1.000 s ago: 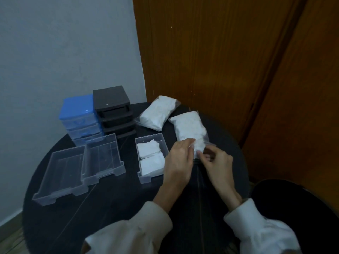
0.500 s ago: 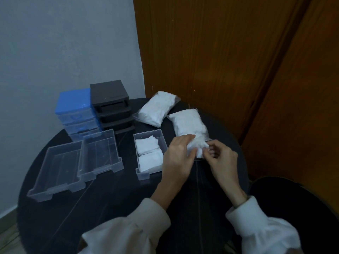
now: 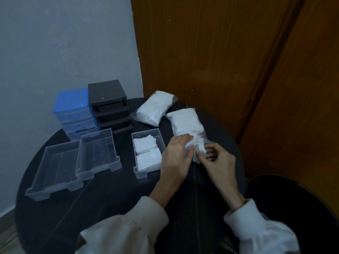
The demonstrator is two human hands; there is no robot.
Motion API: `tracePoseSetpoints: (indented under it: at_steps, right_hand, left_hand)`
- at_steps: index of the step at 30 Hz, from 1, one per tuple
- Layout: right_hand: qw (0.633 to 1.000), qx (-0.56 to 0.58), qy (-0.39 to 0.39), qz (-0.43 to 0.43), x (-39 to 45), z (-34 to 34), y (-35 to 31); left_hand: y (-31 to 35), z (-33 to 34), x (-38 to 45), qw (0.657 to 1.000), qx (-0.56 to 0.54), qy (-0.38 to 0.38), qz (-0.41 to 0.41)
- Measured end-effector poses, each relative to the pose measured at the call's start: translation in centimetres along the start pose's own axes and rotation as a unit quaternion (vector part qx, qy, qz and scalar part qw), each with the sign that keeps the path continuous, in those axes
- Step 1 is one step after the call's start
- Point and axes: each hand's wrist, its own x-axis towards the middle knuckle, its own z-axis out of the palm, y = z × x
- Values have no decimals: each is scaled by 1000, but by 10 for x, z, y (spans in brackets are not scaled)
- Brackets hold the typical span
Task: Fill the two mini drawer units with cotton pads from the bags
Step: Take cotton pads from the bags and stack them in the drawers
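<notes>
Both hands, left (image 3: 175, 158) and right (image 3: 218, 162), have drawn pads (image 3: 199, 153) clear of the bag (image 3: 185, 123) mouth, still pinching them; drawer (image 3: 146, 153) transfer appears next.

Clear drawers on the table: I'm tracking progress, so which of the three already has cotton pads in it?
The small drawer nearest the hands, just left of the left hand, holds white pads. The two larger drawers further left hold none.
</notes>
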Motion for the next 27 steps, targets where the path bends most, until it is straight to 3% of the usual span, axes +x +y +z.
tracePoseSetpoints:
  at_steps: [9, 18, 22, 25, 27]
  right_hand:
    - [997, -79, 19, -14, -2, -20, 2]
    - [998, -35, -22, -45, -4, -45, -12]
    - [996, -3, -61, -67, -2, -38, -24]
    - [993, 30, -90, -69, 2, -22, -36]
    - [990, 44, -110, -74, 6, -8, -44]
  left_hand:
    - [0, 3, 2, 1000, 18, -10, 7]
    - [-4, -16, -4, 997, -19, -71, 35]
    - [-23, -48, -16, 999, -52, -4, 12]
    - [-44, -64, -29, 992, -86, 77, -43]
    - [-53, -67, -35, 985, -118, 90, -89]
